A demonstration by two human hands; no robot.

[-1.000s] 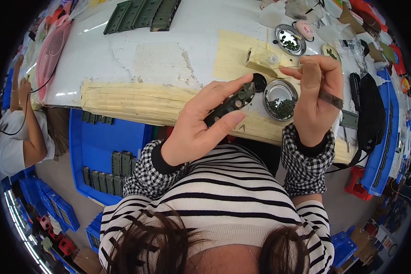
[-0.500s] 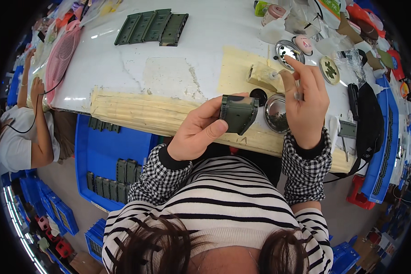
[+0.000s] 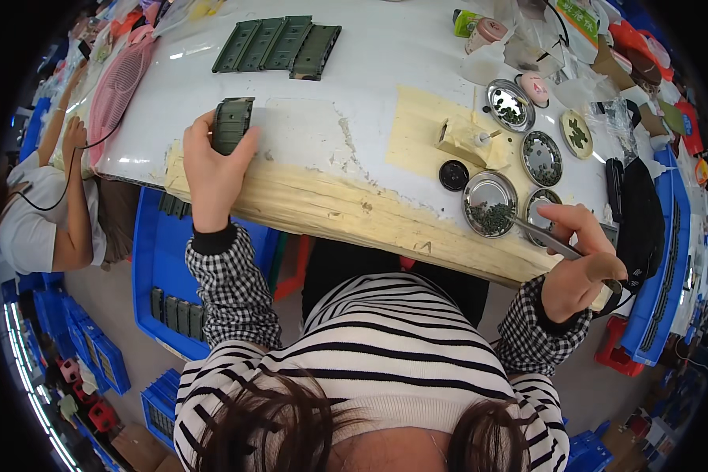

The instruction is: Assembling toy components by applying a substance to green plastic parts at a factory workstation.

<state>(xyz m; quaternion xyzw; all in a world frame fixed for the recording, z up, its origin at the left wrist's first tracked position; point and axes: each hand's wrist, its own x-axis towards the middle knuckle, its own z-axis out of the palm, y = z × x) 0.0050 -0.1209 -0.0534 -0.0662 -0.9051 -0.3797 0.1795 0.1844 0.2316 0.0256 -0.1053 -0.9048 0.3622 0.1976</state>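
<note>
On the table at the left, my left hand (image 3: 215,175) has its thumb and fingers around a dark green, ribbed plastic casing (image 3: 233,126). Metal tweezers (image 3: 548,240) are held in my right hand (image 3: 578,275) at the table's right front. Their tips come to the rim of a round metal dish (image 3: 480,182) with small dark green bits (image 3: 492,218) in it. Partly behind the tweezers lies another metal dish (image 3: 540,200). Beyond these are a third dish of green bits (image 3: 542,157) and a yellow-wrapped block (image 3: 473,143) with a metal pin.
Several joined green casings (image 3: 277,46) lie at the back. A black round cap (image 3: 454,175) sits beside the dishes. Below the table's left edge, a blue bin (image 3: 145,271) holds more casings. A pink mesh basket (image 3: 122,86) stands near another person (image 3: 51,216) at left.
My left hand has carried the casing leftward to the table. The right hand has moved back from the yellow block toward the near right, and tweezers now show in it.
</note>
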